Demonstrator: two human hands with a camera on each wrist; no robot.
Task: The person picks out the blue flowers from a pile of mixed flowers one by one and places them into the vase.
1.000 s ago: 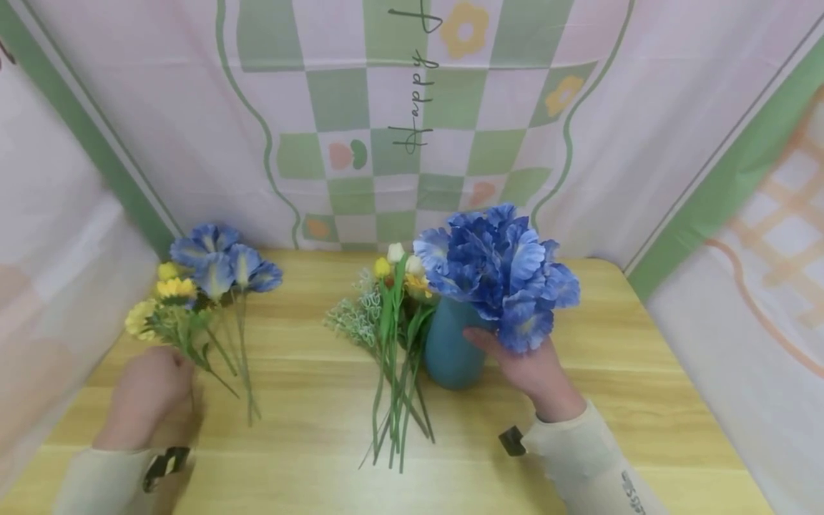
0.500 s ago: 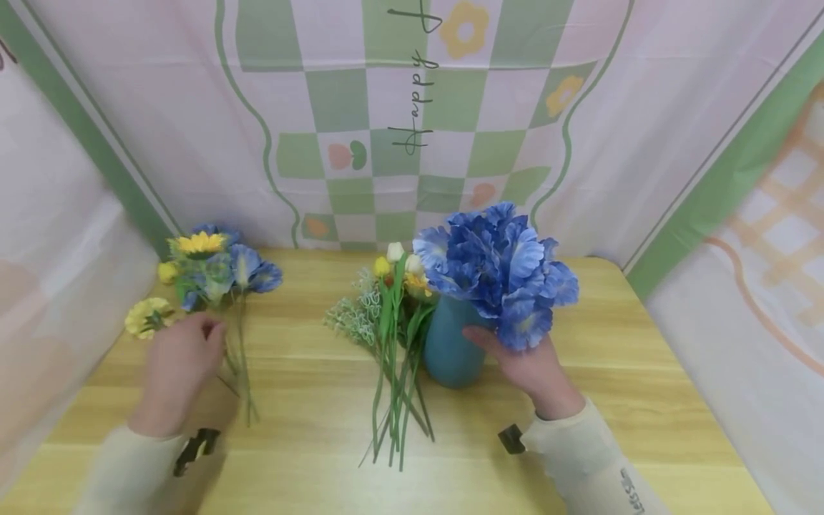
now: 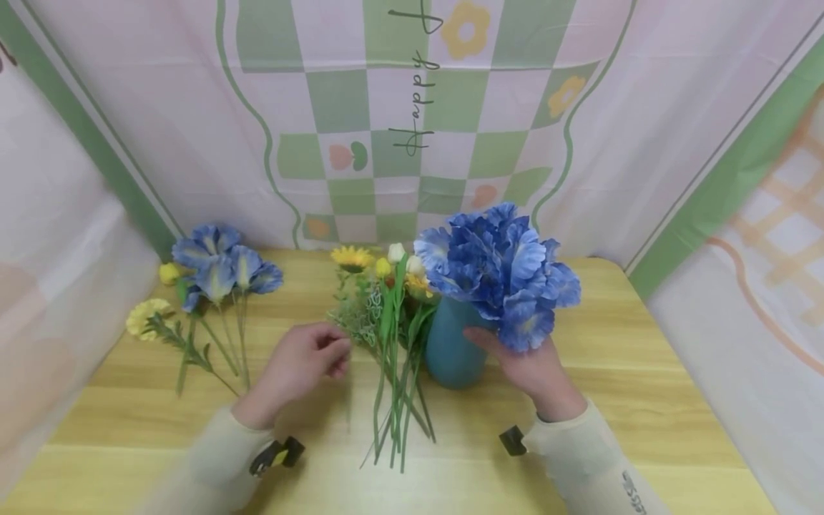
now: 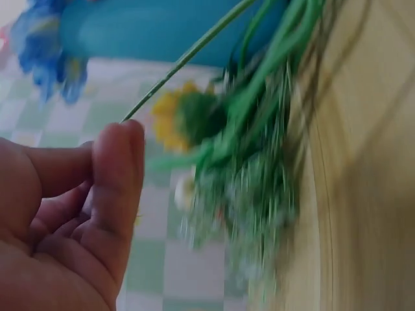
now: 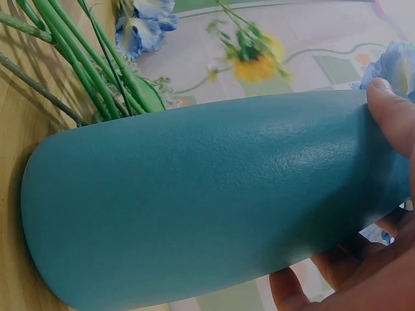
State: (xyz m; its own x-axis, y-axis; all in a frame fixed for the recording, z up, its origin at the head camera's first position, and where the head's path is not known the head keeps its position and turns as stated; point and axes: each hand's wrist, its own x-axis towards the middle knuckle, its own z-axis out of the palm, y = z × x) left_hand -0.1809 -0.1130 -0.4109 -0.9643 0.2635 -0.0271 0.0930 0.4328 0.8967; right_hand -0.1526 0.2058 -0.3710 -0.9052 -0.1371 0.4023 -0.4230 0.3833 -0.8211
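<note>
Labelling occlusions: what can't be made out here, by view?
Vase: head view, mouth hidden by blue flowers.
Held stem: left wrist view, far end cut off by top edge.
Right hand: right wrist view, partly cut off by right edge.
Yellow flower: right wrist view, petals blurred.

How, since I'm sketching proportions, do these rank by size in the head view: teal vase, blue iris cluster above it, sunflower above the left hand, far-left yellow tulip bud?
1. Blue iris cluster
2. Teal vase, partly hidden
3. Sunflower
4. Yellow tulip bud
</note>
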